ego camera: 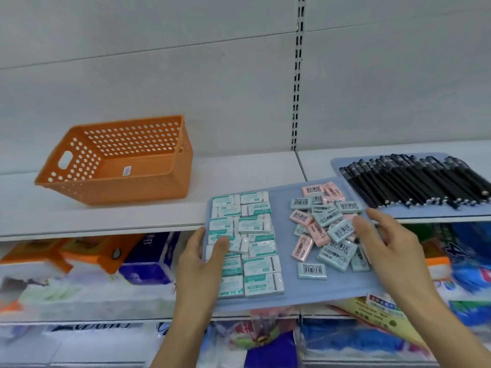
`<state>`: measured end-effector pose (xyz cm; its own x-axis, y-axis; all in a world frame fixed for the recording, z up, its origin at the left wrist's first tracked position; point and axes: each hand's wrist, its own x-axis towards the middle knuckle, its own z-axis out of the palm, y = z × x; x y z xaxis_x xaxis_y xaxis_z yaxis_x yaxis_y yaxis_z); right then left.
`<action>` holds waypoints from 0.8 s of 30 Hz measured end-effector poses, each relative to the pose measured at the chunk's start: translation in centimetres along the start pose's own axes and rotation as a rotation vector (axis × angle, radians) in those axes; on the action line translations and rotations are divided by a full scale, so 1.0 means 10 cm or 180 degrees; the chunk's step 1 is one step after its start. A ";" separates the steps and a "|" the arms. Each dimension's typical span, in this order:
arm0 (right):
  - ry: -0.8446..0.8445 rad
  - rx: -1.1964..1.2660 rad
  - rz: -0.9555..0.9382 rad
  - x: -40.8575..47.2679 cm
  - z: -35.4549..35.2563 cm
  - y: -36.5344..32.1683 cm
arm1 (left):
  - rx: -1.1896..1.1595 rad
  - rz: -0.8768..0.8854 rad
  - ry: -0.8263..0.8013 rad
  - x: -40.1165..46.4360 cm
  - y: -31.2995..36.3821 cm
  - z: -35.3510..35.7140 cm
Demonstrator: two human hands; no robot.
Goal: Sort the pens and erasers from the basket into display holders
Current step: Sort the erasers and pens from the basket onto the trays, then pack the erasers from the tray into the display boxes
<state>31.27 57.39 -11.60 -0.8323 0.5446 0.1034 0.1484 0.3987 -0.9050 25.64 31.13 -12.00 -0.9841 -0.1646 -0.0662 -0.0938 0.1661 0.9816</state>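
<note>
Spanning white shelf point(106, 216): orange basket point(117, 160), blue trays point(287, 290).

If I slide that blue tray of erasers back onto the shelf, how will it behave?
The blue tray looks thin, so it may flex. Much of it overhangs the shelf, so it could tip forward. The loose eraser pile would likely shift.

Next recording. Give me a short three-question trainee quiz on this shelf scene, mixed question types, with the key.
1. True or false: the orange basket still holds pens.
2. Which hand grips the edge of the blue tray of erasers, thumb on top: A) left hand B) right hand?
3. Fill in: the black pens lie on a second blue tray to the ___ of the erasers.

Key: 1 false, it looks empty; 2 A; 3 right.
</note>
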 end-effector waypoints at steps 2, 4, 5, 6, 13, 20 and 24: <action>0.0042 0.0045 -0.0034 -0.15 -0.01 0.02 | -0.0062 0.0007 -0.0064 -0.08 -0.04 -0.07; 0.0111 0.0144 -0.0063 -0.34 -0.02 0.02 | -0.0007 0.0058 -0.0138 -0.16 -0.07 -0.16; 0.0135 0.0158 -0.0053 -0.45 -0.02 0.02 | 0.0066 0.0089 -0.0170 -0.20 -0.09 -0.21; 0.0161 0.0147 -0.0017 -0.56 -0.01 0.03 | 0.0141 0.0115 -0.0196 -0.24 -0.10 -0.27; 0.0560 0.0024 0.0198 -1.46 -0.04 0.22 | 0.0258 0.0226 -0.0611 -0.69 -0.31 -0.64; 0.1009 0.0027 0.0567 -2.32 -0.30 0.43 | 0.0316 0.0193 -0.1137 -1.20 -0.51 -0.70; 0.1343 0.0144 0.0690 -2.72 -0.59 0.49 | 0.0333 0.0205 -0.1518 -1.47 -0.51 -0.51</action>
<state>57.83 48.86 -16.43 -0.4936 0.8676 0.0603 0.2636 0.2153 -0.9403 41.31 27.71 -15.16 -0.9454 0.3087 -0.1045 -0.0211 0.2621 0.9648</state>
